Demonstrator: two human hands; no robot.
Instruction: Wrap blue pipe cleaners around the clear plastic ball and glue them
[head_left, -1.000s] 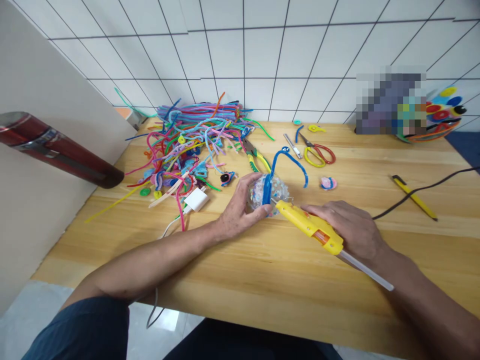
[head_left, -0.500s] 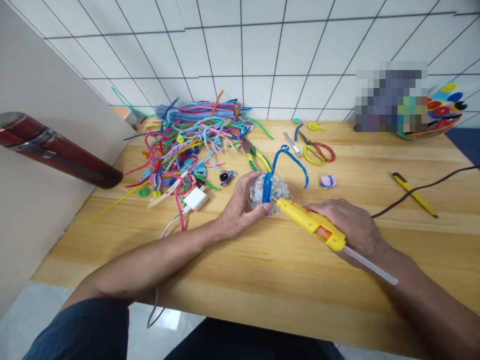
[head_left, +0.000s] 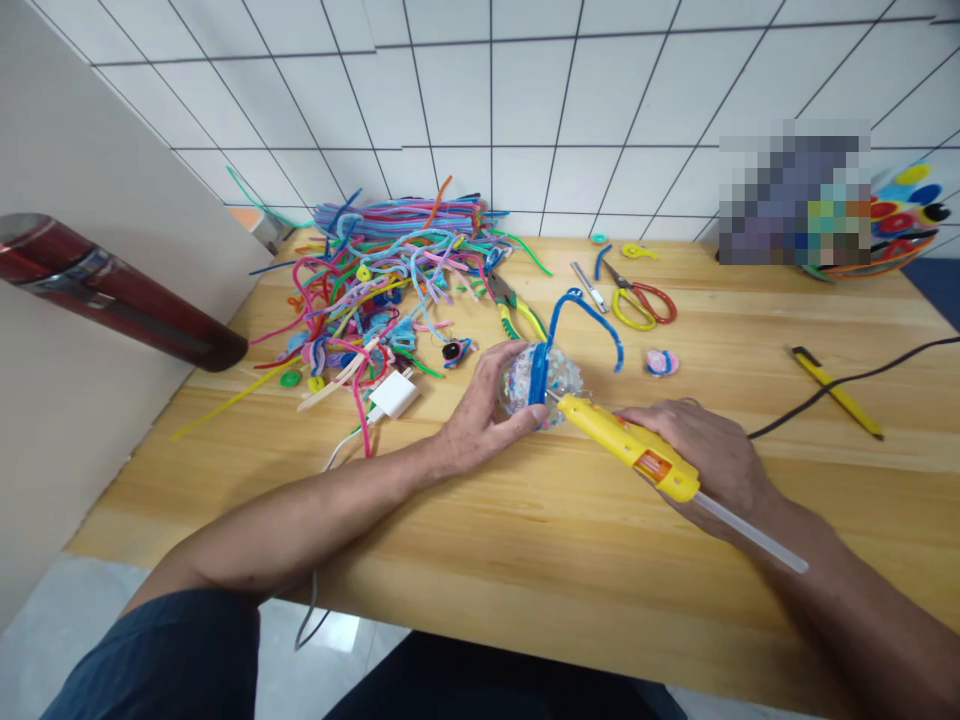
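Fingers (head_left: 517,428) of the left hand (head_left: 480,412) clamp the clear ball (head_left: 568,375) over the table (head_left: 450,540), by its blue band (head_left: 538,375). Apart from it, the right hand (head_left: 709,445) grips the glue gun (head_left: 622,443), nozzle (head_left: 553,396) near the band; whether it touches, I cannot tell. Beyond lie pliers (head_left: 501,290) and scissors (head_left: 625,288); leftward, pipe cleaners (head_left: 397,218) and a charger (head_left: 394,395); rightward, a yellow knife (head_left: 855,410).

Craft corner, at home or in a small workshop; I can't tell which. Wooden desk (head_left: 480,540) against a white tiled wall (head_left: 450,90). Pipe cleaners (head_left: 405,220) heaped at the back; pliers (head_left: 501,290), scissors (head_left: 634,291), yellow cutter (head_left: 844,398) lying about; glue gun (head_left: 630,447) in my right grip (head_left: 712,450). Red flask (head_left: 127,295) and white charger (head_left: 394,394) lend a domestic note.
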